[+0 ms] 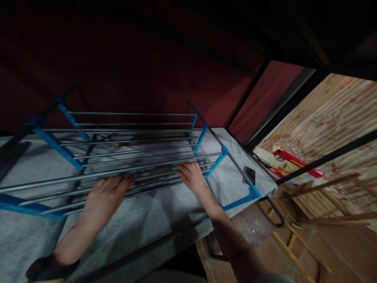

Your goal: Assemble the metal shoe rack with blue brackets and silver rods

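Observation:
A rack of grey metal rods [132, 149] joined by blue plastic brackets [55, 144] lies across the table in front of me. My left hand [106, 196] rests over the lower rods on the near left side, its fingers bent around them. Farther right, my right hand [192, 177] has its fingers curled over the rods close to a blue bracket [217, 162]. The fingertips of both hands are partly hidden among the rods. Dark tubes [213, 133] run through the brackets at each end of the rack.
The table [165, 212] has a grey top, and a phone [249, 175] lies at its right end. Beyond that edge are a red and yellow box [290, 165], wooden slatted furniture [318, 204] and a tiled floor [338, 251]. A dark red wall [132, 70] stands behind.

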Tool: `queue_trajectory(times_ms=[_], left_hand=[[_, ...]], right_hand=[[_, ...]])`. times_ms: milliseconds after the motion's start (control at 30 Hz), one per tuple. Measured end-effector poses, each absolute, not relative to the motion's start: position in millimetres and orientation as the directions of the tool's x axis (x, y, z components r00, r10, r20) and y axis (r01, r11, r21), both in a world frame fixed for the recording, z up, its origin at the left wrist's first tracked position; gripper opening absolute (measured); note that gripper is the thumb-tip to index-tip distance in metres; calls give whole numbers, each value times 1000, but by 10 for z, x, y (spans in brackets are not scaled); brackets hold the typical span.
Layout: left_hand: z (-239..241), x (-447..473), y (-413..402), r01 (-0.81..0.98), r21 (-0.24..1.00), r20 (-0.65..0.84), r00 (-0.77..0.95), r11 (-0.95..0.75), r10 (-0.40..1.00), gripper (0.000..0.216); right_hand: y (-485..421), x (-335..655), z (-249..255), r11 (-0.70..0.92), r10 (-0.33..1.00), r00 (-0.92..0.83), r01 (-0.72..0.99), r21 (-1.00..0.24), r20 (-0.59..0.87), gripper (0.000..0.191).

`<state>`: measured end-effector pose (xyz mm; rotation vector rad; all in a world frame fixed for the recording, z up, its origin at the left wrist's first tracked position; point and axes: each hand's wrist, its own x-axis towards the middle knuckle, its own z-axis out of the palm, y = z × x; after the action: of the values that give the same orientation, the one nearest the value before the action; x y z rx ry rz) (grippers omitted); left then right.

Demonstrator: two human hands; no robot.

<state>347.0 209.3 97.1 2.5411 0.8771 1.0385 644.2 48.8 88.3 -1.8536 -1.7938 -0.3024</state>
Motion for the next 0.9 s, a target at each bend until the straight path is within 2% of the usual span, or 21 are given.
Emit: queue_trajectory(times_ms=[100, 167, 233, 300, 367, 433, 533, 633, 733, 800, 900], left_hand=[[936, 3435, 2077, 453, 384, 566, 573, -804, 593, 33], [919, 3425, 2074, 448, 387, 564, 576, -806, 591, 31], [904, 3423, 2078, 444, 397, 562, 574, -803, 595, 30], [892, 3427, 2084, 451, 394, 566, 568, -801, 598, 31], [883, 3434, 2089, 462, 362, 582, 566, -810, 584, 33], [877, 3444, 2092, 472, 316, 597, 575, -823, 559, 35], [874, 3461, 2098, 480, 281, 607, 582, -831, 541, 36], [879, 3470, 2107, 483, 298, 611, 565, -823, 554, 36], [897, 3459, 2099, 483, 273, 618, 575, -832, 536, 37], [928, 3444, 2077, 477, 191, 649, 594, -858, 475, 37], [1001, 3418, 2035, 489, -14, 632, 680, -872, 371, 36]], right_hand=[[292, 6441, 726, -56, 715, 303, 923, -380, 631, 25], [137, 6504, 611, -163, 512, 552, 815, -556, 658, 22], [7, 6639, 534, -228, 256, 773, 632, -741, 581, 25], [-70, 6822, 517, -206, 112, 883, 470, -858, 456, 34], [-86, 7002, 550, -144, 144, 911, 406, -902, 387, 46], [-56, 7134, 605, -82, 267, 888, 408, -909, 374, 53], [18, 7214, 673, -45, 378, 858, 393, -918, 349, 47], [59, 7219, 695, -85, 358, 876, 376, -923, 324, 35], [60, 7219, 690, -138, 331, 883, 395, -908, 334, 32], [59, 7219, 684, -160, 328, 880, 411, -898, 344, 32], [70, 7197, 677, -182, 321, 879, 423, -888, 353, 34]])
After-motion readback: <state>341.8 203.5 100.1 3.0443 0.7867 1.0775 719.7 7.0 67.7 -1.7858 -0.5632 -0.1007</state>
